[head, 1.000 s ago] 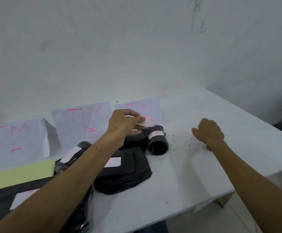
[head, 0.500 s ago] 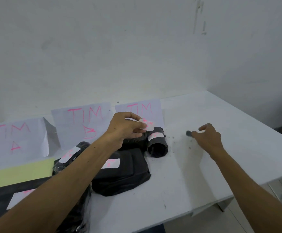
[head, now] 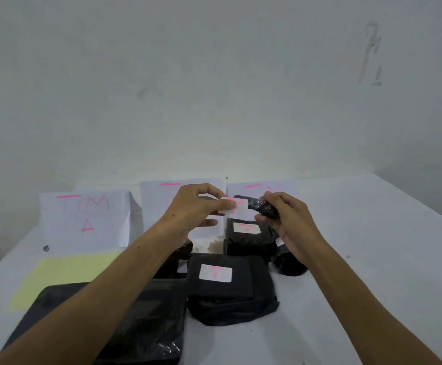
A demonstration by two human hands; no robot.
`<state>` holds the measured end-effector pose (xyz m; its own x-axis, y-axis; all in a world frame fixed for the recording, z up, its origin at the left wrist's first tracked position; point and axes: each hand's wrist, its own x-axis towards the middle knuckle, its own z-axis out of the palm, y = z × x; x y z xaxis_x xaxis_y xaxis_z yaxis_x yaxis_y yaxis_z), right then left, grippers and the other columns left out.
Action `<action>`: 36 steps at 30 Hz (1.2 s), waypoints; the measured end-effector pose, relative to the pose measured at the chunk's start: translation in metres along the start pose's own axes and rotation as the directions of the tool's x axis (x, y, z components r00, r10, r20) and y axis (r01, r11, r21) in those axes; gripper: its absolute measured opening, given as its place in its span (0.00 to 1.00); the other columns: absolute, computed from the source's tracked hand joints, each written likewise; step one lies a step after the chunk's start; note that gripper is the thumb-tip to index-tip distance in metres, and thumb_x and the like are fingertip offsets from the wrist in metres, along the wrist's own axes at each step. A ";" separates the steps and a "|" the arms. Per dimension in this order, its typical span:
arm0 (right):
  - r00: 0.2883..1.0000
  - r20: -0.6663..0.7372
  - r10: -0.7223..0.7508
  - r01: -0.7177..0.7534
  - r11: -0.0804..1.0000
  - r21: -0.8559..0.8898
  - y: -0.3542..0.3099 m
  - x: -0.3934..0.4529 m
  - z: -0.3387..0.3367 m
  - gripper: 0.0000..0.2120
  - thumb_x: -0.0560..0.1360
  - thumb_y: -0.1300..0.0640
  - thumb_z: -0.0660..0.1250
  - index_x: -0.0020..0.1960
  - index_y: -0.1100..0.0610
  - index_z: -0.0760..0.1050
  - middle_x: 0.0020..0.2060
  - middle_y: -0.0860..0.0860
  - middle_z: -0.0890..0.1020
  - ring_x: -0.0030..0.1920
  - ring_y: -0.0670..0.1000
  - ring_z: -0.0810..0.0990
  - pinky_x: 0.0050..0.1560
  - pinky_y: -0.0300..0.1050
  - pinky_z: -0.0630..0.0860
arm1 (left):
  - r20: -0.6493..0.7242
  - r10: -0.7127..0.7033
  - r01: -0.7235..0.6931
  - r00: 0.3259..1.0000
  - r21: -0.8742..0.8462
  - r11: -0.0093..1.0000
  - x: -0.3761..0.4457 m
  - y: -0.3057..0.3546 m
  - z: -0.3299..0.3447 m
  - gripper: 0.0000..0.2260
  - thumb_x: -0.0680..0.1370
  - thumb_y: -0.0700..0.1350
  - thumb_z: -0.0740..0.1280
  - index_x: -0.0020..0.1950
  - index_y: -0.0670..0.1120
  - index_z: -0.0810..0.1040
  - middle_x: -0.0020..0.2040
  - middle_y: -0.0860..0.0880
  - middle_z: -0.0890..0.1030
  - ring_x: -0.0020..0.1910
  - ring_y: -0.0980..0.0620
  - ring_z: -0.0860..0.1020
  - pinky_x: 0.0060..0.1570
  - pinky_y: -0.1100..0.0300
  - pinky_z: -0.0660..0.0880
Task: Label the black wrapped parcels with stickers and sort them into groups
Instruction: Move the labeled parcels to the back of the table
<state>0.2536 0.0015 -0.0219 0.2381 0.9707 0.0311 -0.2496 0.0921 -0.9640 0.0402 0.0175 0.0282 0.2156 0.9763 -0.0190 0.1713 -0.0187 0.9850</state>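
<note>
My left hand (head: 197,209) pinches a white sticker (head: 237,208) with pink writing, held up above the table. My right hand (head: 288,222) grips a small black wrapped parcel (head: 260,206) right beside the sticker; the two touch or nearly touch. Below them lie labelled black parcels: a small one (head: 248,238), a larger one (head: 227,288) in front, and a roll (head: 289,264) partly hidden under my right wrist. A big flat black parcel (head: 141,322) lies under my left forearm.
Three white paper signs lean on the wall: "TIM A" (head: 85,217), a middle one (head: 162,204) and a right one (head: 267,191), both partly hidden by my hands. A pale yellow sheet (head: 64,272) lies at left. The white table's (head: 385,259) edge runs along the right.
My right hand picked up a small black parcel from the table at right and carried it left to the sticker. My left hand lifted the sticker higher. The camera view shifted left.
</note>
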 end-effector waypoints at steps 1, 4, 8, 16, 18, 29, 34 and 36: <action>1.000 0.013 0.007 -0.007 1.000 0.016 0.002 0.000 0.007 0.12 0.81 0.57 0.68 0.51 0.68 0.80 0.48 0.57 0.82 0.37 0.55 0.84 0.52 0.49 0.83 | -0.009 0.011 -0.011 1.000 0.021 1.000 -0.002 0.000 -0.006 0.09 0.70 0.47 0.81 0.43 0.45 0.83 0.44 0.46 0.88 0.42 0.55 0.85 0.39 0.62 0.79; 0.998 0.056 0.036 -0.039 0.998 0.049 0.007 -0.002 0.033 0.13 0.82 0.57 0.66 0.51 0.67 0.82 0.50 0.59 0.83 0.39 0.56 0.84 0.46 0.44 0.84 | -0.040 0.033 -0.031 0.999 0.058 0.998 -0.008 -0.004 -0.027 0.10 0.70 0.47 0.80 0.44 0.43 0.84 0.43 0.46 0.88 0.41 0.56 0.82 0.39 0.61 0.77; 0.984 0.138 0.114 -0.127 0.988 0.083 0.011 -0.005 0.068 0.16 0.82 0.54 0.67 0.53 0.69 0.82 0.52 0.63 0.85 0.40 0.56 0.86 0.43 0.41 0.84 | -0.103 0.039 -0.034 0.994 0.054 0.998 -0.012 -0.013 -0.058 0.12 0.71 0.48 0.80 0.47 0.41 0.84 0.42 0.48 0.87 0.41 0.57 0.82 0.37 0.62 0.76; 0.917 0.307 0.254 -0.320 0.928 0.190 0.015 -0.011 0.125 0.17 0.79 0.58 0.71 0.56 0.73 0.80 0.50 0.65 0.86 0.46 0.56 0.88 0.44 0.37 0.84 | -0.235 0.066 -0.047 0.970 0.086 0.995 -0.014 -0.031 -0.100 0.08 0.71 0.45 0.79 0.44 0.44 0.83 0.41 0.46 0.87 0.38 0.56 0.82 0.33 0.63 0.76; 0.900 0.348 0.261 -0.348 0.912 0.216 0.018 -0.012 0.134 0.15 0.80 0.61 0.70 0.58 0.74 0.79 0.51 0.66 0.85 0.49 0.57 0.87 0.46 0.38 0.84 | -0.244 0.079 -0.058 0.967 0.092 0.994 -0.015 -0.035 -0.110 0.09 0.71 0.44 0.80 0.46 0.43 0.83 0.41 0.45 0.86 0.38 0.55 0.82 0.33 0.64 0.77; 0.984 0.091 0.153 -0.131 0.969 -0.210 0.049 -0.019 0.180 0.18 0.80 0.42 0.67 0.51 0.57 0.82 0.39 0.56 0.88 0.36 0.54 0.87 0.46 0.54 0.83 | -0.235 0.094 -0.080 0.968 0.069 0.994 -0.014 -0.053 -0.138 0.12 0.72 0.43 0.78 0.53 0.44 0.82 0.41 0.45 0.87 0.42 0.48 0.87 0.41 0.58 0.83; 0.978 0.031 0.204 -0.199 0.971 -0.136 0.060 -0.022 0.184 0.24 0.79 0.39 0.65 0.47 0.60 0.80 0.36 0.62 0.86 0.31 0.54 0.83 0.32 0.44 0.80 | -0.225 0.105 -0.080 0.969 0.115 0.990 -0.014 -0.064 -0.139 0.12 0.72 0.42 0.79 0.53 0.43 0.82 0.39 0.44 0.87 0.39 0.49 0.86 0.39 0.59 0.81; 0.968 0.038 0.249 -0.245 0.967 -0.074 0.063 -0.024 0.186 0.24 0.80 0.39 0.65 0.47 0.62 0.80 0.35 0.62 0.85 0.29 0.52 0.82 0.31 0.43 0.80 | -0.240 0.127 -0.086 0.962 0.175 0.981 -0.013 -0.069 -0.138 0.12 0.71 0.45 0.79 0.51 0.45 0.82 0.38 0.46 0.87 0.38 0.51 0.86 0.35 0.59 0.78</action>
<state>0.0575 0.0252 -0.0341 0.1332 0.9708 -0.1996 -0.2300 -0.1656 -0.9590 -0.1069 0.0355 -0.0161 -0.0016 0.9890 0.1480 0.3183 -0.1398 0.9376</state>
